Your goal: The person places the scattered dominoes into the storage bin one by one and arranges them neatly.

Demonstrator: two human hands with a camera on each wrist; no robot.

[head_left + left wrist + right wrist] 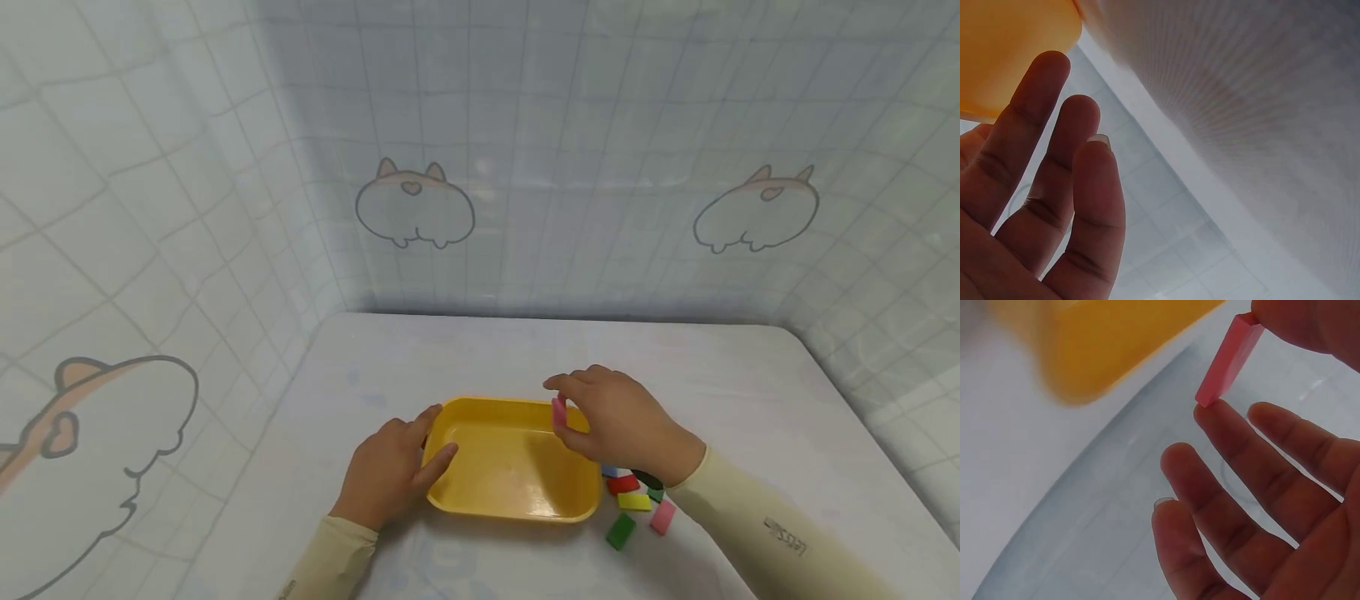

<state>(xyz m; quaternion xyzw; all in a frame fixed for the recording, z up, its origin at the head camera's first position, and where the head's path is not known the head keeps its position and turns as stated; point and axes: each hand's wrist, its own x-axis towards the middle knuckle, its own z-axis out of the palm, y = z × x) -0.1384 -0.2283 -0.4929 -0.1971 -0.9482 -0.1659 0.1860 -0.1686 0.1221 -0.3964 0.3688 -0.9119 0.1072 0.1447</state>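
A shallow yellow tray stands on the table in the head view. My left hand holds its left side, the thumb over the rim and the other fingers along the outside. In the left wrist view those fingers lie fairly straight beside the tray wall. Above the tray's right end, my right hand pinches a small flat pink block by its ends between thumb and middle finger. The index, ring and little fingers stand off the block in the right wrist view.
Right of the tray, partly under my right forearm, lie several small blocks: a red one, a yellow one, a green one and another pink one. White curtains with grid lines and animal drawings enclose the white table.
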